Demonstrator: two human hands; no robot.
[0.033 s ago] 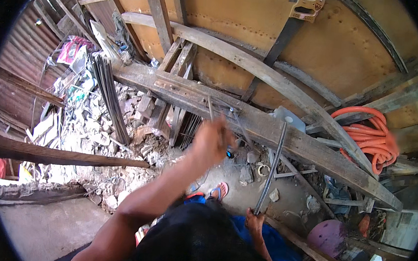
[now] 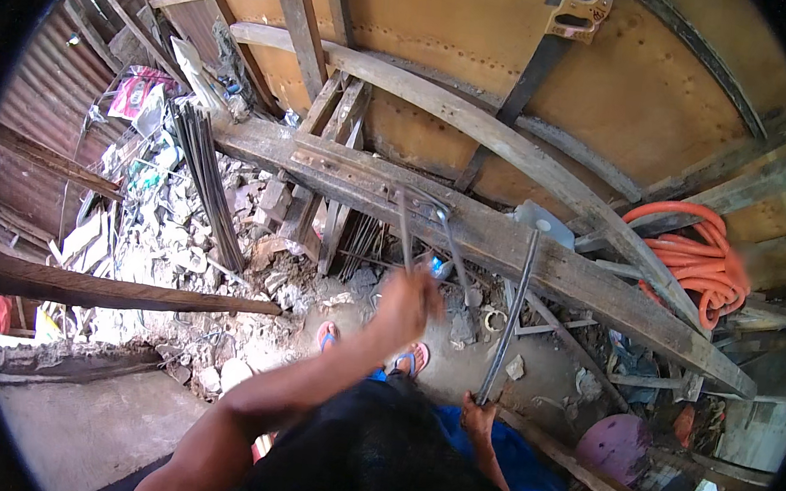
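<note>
My left hand point(image 2: 412, 302), slightly blurred, is closed at the lower end of a thin metal rod point(image 2: 404, 228), which reaches up to the wooden beam point(image 2: 618, 314). Just right of it, a bent metal bar point(image 2: 453, 246) hangs from small metal fittings on a board atop the beam. My right hand point(image 2: 478, 409) is wrapped around the near end of a long, narrow metal bar point(image 2: 506, 333), whose far end crosses the beam.
Bundled rods point(image 2: 208, 185) lean over rubble point(image 2: 148, 254) on the left. An orange hose point(image 2: 687, 259) hangs at the right, below a hand saw point(image 2: 577, 15) on the plywood wall. A timber point(image 2: 131, 294) juts in from the left; a purple round object point(image 2: 612, 447) lies lower right.
My left hand has moved down toward me with the thin rod, showing more of the bent bar and my left foot. My right hand is nearly unchanged.
</note>
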